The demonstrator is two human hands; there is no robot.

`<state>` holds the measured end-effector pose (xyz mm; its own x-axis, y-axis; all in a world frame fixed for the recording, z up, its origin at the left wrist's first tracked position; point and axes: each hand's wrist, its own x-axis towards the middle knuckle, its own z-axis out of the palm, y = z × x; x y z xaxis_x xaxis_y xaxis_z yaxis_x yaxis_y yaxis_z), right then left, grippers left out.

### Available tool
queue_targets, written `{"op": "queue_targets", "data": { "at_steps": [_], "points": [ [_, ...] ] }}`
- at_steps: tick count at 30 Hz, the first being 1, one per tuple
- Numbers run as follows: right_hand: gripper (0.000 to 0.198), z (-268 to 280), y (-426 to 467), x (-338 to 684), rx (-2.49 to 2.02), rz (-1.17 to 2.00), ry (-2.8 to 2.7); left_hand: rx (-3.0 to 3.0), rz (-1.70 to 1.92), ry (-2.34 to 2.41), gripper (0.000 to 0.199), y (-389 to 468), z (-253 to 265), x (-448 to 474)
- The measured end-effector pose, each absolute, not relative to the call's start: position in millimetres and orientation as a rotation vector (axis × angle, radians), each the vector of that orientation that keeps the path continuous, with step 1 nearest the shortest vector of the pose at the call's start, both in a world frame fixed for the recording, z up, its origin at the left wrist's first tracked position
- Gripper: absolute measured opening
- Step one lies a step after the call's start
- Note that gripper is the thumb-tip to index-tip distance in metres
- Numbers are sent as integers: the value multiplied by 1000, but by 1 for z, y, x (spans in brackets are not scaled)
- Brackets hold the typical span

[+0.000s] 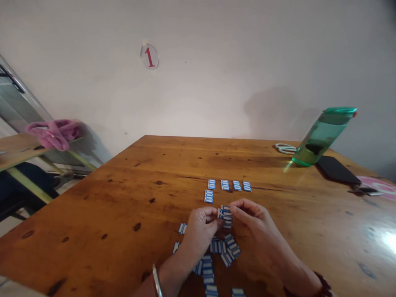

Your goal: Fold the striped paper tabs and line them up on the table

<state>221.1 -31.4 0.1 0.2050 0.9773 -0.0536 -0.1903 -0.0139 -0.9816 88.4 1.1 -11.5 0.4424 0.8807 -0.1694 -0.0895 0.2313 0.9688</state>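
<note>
Between my hands is a small blue-and-white striped card piece [227,220], with what looks like another overlapping it. My left hand [201,227] pinches its left edge between thumb and fingers. At its upper right corner, my right hand [253,216] closes thumb and forefinger on it. Beyond the hands, a short row of similar cards [225,185] lies flat on the wooden table, and one more card [208,196] sits in front of the row's left end. Loose cards [229,249] are scattered and overlapping below my hands; my left forearm partly hides some.
A green bottle [321,138] stands at the back right, near a coiled white cable [285,149]. Beside it lie a black flat device [338,170] and a pink round mat [382,187]. The wooden table [173,165] reaches the wall. Pink cloth [57,134] rests on another table at left.
</note>
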Motion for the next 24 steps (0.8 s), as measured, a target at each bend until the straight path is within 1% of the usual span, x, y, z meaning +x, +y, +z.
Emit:
{"op": "queue_targets", "data": {
  "at_steps": [4, 7, 11, 16, 19, 24],
  "points": [
    [26, -1, -30, 224, -1205, 1142, -820, 1146, 781, 885, 24, 1, -13, 88],
    [27, -1, -28, 229, -1185, 1073, -774, 1130, 772, 906, 21, 1, -13, 88],
    [25, 2, -28, 235, -1164, 971, -728, 1095, 810, 932, 23, 2, -13, 87],
    [26, 2, -28, 228, -1256, 1006, -954, 1025, 842, 948, 27, 2, -8, 86],
    [24, 1, -28, 221, -1325, 931, -1070, 999, 840, 910, 25, 0, -6, 86],
    [20, -2, -28, 219, -1370, 847, -1097, 988, 821, 896, 20, -1, -7, 87]
  ]
}}
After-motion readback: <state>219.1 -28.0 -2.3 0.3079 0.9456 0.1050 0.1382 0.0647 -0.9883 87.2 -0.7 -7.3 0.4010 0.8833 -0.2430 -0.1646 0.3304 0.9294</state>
